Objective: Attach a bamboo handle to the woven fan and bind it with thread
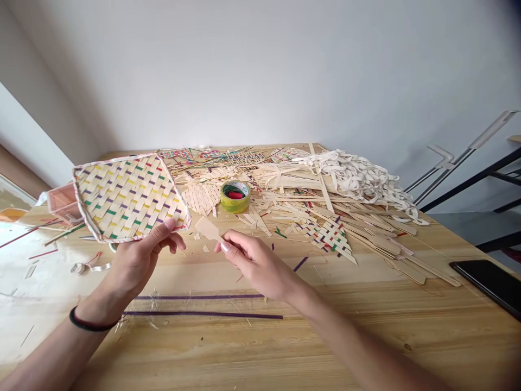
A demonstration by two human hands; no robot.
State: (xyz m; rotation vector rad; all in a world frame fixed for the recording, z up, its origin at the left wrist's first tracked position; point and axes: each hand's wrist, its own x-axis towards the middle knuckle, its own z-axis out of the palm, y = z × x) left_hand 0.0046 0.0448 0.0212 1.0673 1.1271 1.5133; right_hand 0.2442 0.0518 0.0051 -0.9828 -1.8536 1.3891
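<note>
My left hand (pixel 140 260) grips a woven bamboo fan panel (pixel 128 201) by its lower right edge, thumb on the front face. The panel is pale with purple, green, yellow and red strips, and a white border with red stitching runs round it. Between the thumb and fingers of my right hand (pixel 252 260) is a small flat wooden handle (pixel 209 229), its wide end pointing up and left toward the panel. A gap separates the handle from the panel. Two purple strips (pixel 207 314) lie on the table below my hands.
A roll of yellow tape (pixel 235 196) stands on the wooden table (pixel 366 336). Behind it are bamboo strips and woven pieces. White fabric tape (pixel 362 179) is heaped at the right above more wooden handles (pixel 391 247). A black phone (pixel 488 285) lies far right, a pink box (pixel 65 202) left.
</note>
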